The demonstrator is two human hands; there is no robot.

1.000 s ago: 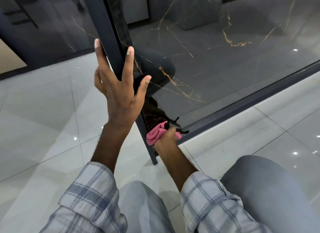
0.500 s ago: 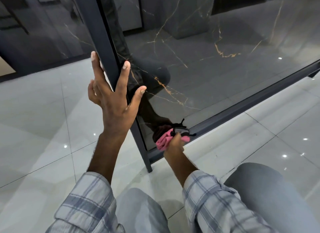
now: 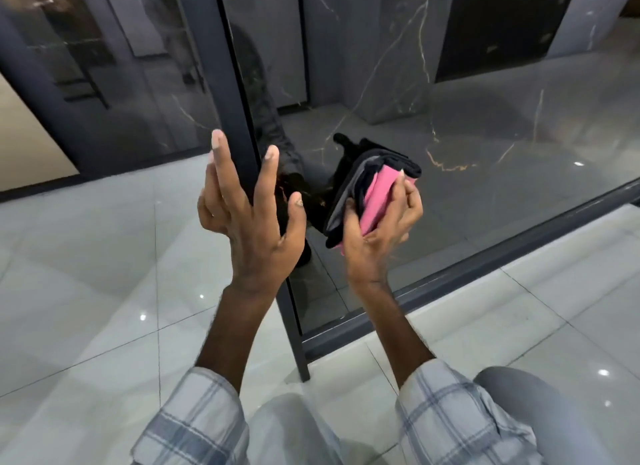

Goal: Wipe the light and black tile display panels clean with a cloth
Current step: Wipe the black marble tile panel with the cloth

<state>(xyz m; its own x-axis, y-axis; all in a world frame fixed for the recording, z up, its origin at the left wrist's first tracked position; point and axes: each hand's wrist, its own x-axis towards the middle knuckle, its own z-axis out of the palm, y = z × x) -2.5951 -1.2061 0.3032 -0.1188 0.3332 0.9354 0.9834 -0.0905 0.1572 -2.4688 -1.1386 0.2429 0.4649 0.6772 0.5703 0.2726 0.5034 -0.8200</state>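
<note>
The black panel (image 3: 485,135) stands upright in a dark metal frame with two visible members. One vertical post (image 3: 227,83) runs along its left edge and one bottom rail (image 3: 485,260) along its lower edge. They meet at a corner low in the centre, where the post continues down to the floor (image 3: 86,274). The left hand (image 3: 256,229) is raised at the post with fingers straight and spread, holding nothing. Its index finger lies left of the post, with the middle finger and thumb to the right over the panel face. Contact with the post appears likely but cannot be confirmed from this angle. The right hand (image 3: 374,256) grips one folded cloth (image 3: 375,194), fingers and thumb curled round its lower end. The cloth shows pink, grey and black layers. It sits in front of the panel's lower left area, just right of the left hand and above the bottom rail. A broad stretch of panel face extends to the right of and above the cloth. Light floor tiles spread to the left of the post and in front of the rail. Count: two hands, one cloth, two checked sleeves (image 3: 194,423), and one second dark panel (image 3: 121,66) behind at left.
</note>
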